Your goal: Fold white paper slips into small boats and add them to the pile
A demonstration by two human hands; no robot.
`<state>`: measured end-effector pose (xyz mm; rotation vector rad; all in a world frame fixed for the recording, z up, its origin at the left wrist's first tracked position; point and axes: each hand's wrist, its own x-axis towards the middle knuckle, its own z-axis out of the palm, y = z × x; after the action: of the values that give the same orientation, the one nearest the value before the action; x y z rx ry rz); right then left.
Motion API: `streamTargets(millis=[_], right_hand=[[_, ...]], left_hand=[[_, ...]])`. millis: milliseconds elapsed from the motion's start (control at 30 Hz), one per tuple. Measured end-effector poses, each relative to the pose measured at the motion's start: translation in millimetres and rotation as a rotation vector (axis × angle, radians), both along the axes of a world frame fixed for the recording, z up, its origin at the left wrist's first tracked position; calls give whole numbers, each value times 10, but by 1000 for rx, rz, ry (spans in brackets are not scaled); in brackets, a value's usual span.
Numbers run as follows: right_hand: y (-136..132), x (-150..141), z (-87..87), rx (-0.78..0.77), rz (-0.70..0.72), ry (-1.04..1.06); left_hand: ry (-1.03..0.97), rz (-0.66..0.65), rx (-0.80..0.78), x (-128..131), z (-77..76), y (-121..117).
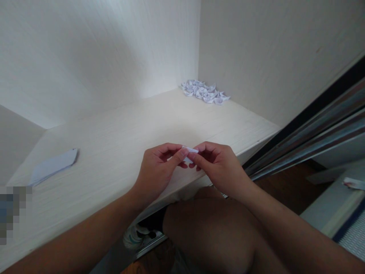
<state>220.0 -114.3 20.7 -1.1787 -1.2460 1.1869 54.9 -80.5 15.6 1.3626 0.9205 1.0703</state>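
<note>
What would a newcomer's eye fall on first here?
Probably the left hand and right hand, together near the middle, pinching a small piece of white paper. Next comes the pile of folded papers in the far right corner of the shelf, then the flat paper stack toward its left end.

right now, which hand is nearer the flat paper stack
Left. The left hand is to the right of the paper stack; the right hand is farther right.

A: Illumination?
B: Dim, diffuse; wall [94, 49] brightest high beyond the grip [190, 149], with a soft shadow on the shelf [114, 133] just behind it.
A: Elsewhere?
B: Legs [211, 228] below, deeply shaded; far left, coarse pixelation.
</note>
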Motion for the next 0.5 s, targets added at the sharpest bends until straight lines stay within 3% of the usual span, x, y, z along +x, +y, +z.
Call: streamTargets(millis=[167,367,500], right_hand=[[-15,-16,-28,-23,4,97],[16,32,-23,-64,-56,209],[10,24,-20,-80,-82,210]], left_hand=[[-41,68,9,-1,3,3],[-132,-11,-133,21,39,-21],[-152,18,-152,23,55,-8]])
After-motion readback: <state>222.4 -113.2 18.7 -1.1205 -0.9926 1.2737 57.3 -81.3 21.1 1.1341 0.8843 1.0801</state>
